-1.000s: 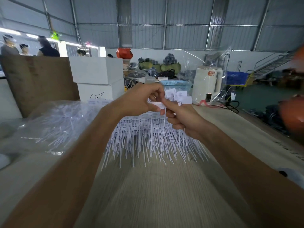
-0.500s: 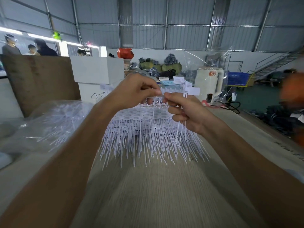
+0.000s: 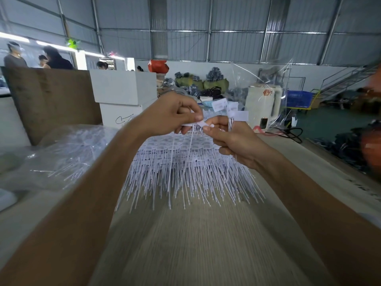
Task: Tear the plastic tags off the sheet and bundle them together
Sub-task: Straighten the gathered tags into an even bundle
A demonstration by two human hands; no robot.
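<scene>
A heap of white plastic tag sheets (image 3: 185, 162) with long thin tails lies on the wooden table (image 3: 195, 244). Above it my left hand (image 3: 171, 116) pinches the top edge of one sheet (image 3: 192, 125). My right hand (image 3: 233, 141) pinches a tag at that sheet's right end between thumb and forefinger. The same hand holds a small bundle of torn-off tags (image 3: 231, 111), whose white label ends stick up above the fingers and whose tails hang down through the fist.
A clear plastic bag of more tags (image 3: 68, 153) lies at the left. Behind it stand a brown board (image 3: 51, 100) and white boxes (image 3: 123, 89). A white kettle (image 3: 263, 104) and black cable (image 3: 288, 134) sit at the far right. People stand far back left.
Both hands have stayed raised over the heap and close together. The bundle's label ends have shifted slightly and the left hand's grip on the sheet has closed up against the right fingers.
</scene>
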